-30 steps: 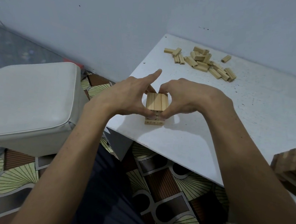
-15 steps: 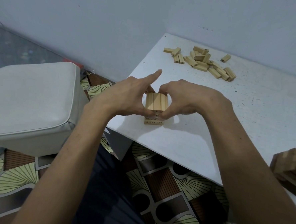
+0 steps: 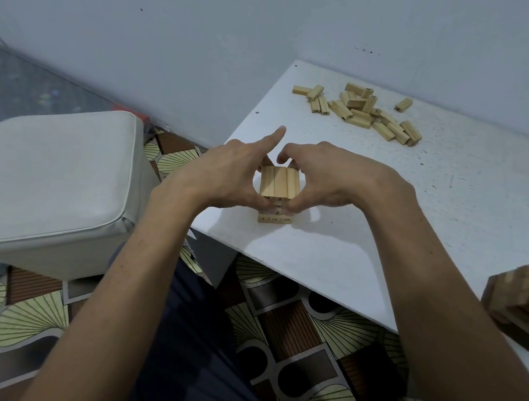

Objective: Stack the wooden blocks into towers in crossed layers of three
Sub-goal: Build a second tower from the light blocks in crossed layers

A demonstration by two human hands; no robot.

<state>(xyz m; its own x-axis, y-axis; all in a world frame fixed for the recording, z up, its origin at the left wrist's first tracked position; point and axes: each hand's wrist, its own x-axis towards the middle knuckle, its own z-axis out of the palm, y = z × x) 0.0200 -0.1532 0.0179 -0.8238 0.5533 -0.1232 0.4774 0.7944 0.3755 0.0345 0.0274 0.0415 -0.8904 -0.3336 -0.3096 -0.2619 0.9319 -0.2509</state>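
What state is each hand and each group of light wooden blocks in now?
tower: upright, three blocks on top, held between both hands.
left hand: holds the tower, index finger straight.
right hand: holds the tower, fingers curled.
loose blocks: lying scattered, not stacked.

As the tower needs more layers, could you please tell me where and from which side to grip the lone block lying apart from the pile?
Probably pinch the lone block across its two long sides at mid-length, coming from above. It lies flat on the table, clear of the pile, so both long sides look free.
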